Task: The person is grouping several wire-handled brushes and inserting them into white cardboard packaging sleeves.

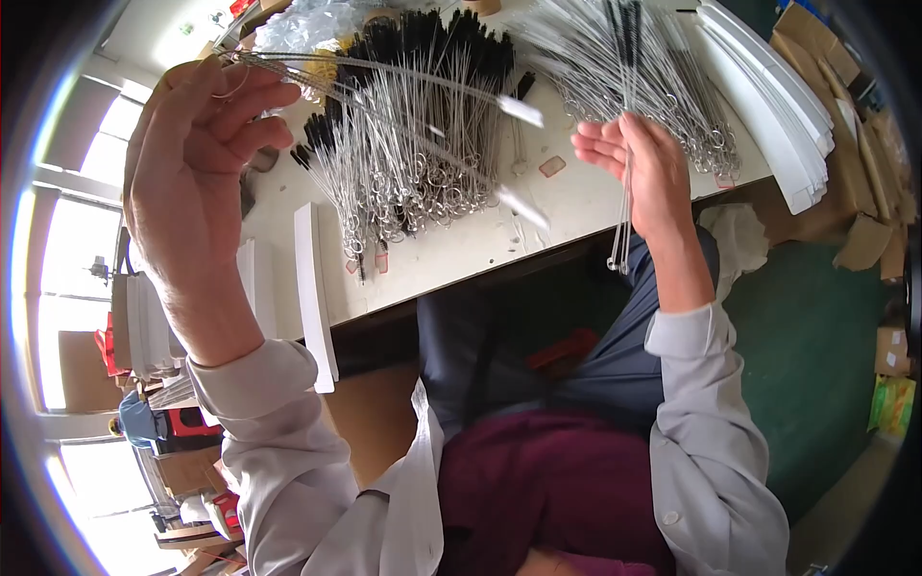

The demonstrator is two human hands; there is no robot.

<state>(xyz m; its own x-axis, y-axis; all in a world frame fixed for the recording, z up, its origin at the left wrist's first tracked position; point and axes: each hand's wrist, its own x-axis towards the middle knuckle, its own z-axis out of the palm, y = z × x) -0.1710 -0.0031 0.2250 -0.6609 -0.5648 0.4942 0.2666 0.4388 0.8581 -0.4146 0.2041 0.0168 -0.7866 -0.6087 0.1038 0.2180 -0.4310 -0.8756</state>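
My left hand [197,154] is raised at the left, its thumb and forefinger pinched on the looped ends of a few thin wire brushes. These white-tipped brushes [521,110] stretch to the right over the table. On the right, my right hand [653,173] is closed on several wire stems of black-bristled brushes [629,43], which stand nearly upright with their loops hanging below the palm. Between the hands lies a big pile of black-bristled wire brushes [413,144], loops toward me. Behind my right hand is another pile of wire brushes [663,96] with paler bristles.
The white table [442,274] has its near edge before my lap. Long white strips [768,106] are stacked at its right end, and another white strip [312,298] juts over the edge at left. Clear plastic bags [307,38] lie at the back. Cardboard [860,240] stands far right.
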